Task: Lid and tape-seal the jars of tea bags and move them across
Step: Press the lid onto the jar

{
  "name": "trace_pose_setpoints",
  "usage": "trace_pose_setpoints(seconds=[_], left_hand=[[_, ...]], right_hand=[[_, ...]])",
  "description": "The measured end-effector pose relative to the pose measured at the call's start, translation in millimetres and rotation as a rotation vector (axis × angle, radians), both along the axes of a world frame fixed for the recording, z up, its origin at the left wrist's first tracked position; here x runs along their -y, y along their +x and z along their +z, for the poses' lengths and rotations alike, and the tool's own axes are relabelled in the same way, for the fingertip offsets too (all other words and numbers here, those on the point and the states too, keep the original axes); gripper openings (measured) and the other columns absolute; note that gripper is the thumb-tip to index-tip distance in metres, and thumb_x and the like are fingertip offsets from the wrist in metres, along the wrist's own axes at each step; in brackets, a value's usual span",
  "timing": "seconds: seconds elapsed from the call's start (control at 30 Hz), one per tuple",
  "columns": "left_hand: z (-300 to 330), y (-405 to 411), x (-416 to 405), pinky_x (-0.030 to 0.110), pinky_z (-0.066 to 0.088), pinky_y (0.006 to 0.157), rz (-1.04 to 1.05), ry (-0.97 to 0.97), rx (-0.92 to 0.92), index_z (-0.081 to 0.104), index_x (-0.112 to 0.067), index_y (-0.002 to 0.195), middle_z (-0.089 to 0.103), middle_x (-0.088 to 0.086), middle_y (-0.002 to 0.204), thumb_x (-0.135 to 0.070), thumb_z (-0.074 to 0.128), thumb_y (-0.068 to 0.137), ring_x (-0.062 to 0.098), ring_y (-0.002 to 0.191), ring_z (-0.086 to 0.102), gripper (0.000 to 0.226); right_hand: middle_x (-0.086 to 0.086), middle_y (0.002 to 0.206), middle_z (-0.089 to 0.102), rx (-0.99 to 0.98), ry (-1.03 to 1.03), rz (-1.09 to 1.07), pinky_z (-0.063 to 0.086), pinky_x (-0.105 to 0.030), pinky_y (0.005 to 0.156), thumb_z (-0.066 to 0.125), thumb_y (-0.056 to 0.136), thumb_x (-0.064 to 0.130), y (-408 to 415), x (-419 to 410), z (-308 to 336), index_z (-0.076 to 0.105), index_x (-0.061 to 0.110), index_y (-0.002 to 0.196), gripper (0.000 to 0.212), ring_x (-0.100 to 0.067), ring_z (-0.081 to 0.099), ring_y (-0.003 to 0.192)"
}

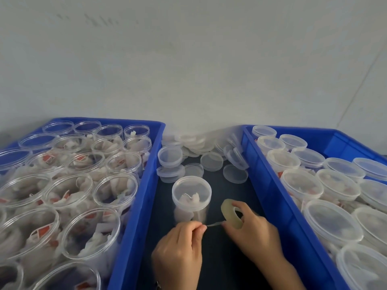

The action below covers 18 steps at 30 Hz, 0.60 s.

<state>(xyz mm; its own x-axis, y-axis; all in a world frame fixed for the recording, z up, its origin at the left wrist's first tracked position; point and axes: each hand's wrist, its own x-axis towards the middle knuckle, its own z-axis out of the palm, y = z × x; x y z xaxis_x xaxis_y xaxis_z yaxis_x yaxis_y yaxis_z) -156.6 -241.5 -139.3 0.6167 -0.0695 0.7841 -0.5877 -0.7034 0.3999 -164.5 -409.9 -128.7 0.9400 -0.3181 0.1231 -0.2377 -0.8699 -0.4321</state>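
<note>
Peeling tape: left hand (178, 245) pinches the free end of the strip, right hand (250, 231) grips the tape roll (232, 214), both just in front of the lidded jar (191, 197) standing on the dark tabletop (219, 268) between the two blue bins. Strip looks thin, limp and sticky, so keep it taut. Jar is likely light and slick; steady it by the lid rim when wrapping the seam.

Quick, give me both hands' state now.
Left hand: closed, pinching the tape end.
Right hand: closed, gripping the tape roll.
</note>
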Motion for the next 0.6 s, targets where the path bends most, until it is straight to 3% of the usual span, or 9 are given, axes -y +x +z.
trace_pose_setpoints(seconds=[0.07,0.17,0.23,0.33,0.6], left_hand=[[0,1,-1,0.009,0.038,0.049,0.026,-0.039,-0.018,0.069,-0.012,0.07,0.062,-0.007,0.062,-0.04,0.046,0.09,0.003,0.05,0.054,0.042],[3,4,0,0.013,0.032,0.047,0.103,-0.178,-0.133,0.062,-0.011,0.073,0.056,-0.006,0.065,-0.047,0.027,0.099,0.003,0.055,0.048,0.057],[3,6,1,0.006,0.024,0.049,0.144,-0.234,-0.172,0.058,-0.013,0.073,0.049,-0.009,0.066,-0.042,0.035,0.098,0.005,0.055,0.045,0.045],[-1,12,0,0.01,0.027,0.048,0.19,-0.27,-0.2,0.056,-0.011,0.073,0.046,-0.01,0.068,-0.011,0.06,0.083,0.01,0.055,0.044,0.01],[-3,20,-4,0.013,0.027,0.049,0.183,-0.359,-0.312,0.058,-0.005,0.078,0.05,-0.006,0.073,-0.02,0.046,0.087,0.014,0.06,0.045,0.021]], right_hand=[[0.012,0.107,0.062,0.049,-0.054,-0.018,0.053,-0.031,0.079,0.054,0.085,0.05,2,-4,3,0.036,0.041,0.132,0.051,-0.009,0.061,0.092],[0.006,0.096,0.067,0.128,-0.163,0.013,0.053,-0.031,0.071,0.056,0.086,0.041,11,-12,7,0.035,0.032,0.136,0.055,-0.013,0.065,0.085],[0.004,0.089,0.067,0.142,-0.217,0.031,0.053,-0.029,0.065,0.056,0.087,0.039,19,-13,9,0.033,0.029,0.138,0.057,-0.013,0.065,0.077],[0.002,0.084,0.067,0.162,-0.234,0.009,0.053,-0.029,0.06,0.058,0.086,0.034,29,-12,13,0.034,0.025,0.14,0.059,-0.014,0.064,0.07],[0.002,0.084,0.067,0.24,-0.257,-0.014,0.048,-0.032,0.058,0.06,0.085,0.035,44,-10,14,0.039,0.023,0.136,0.056,-0.018,0.064,0.071]])
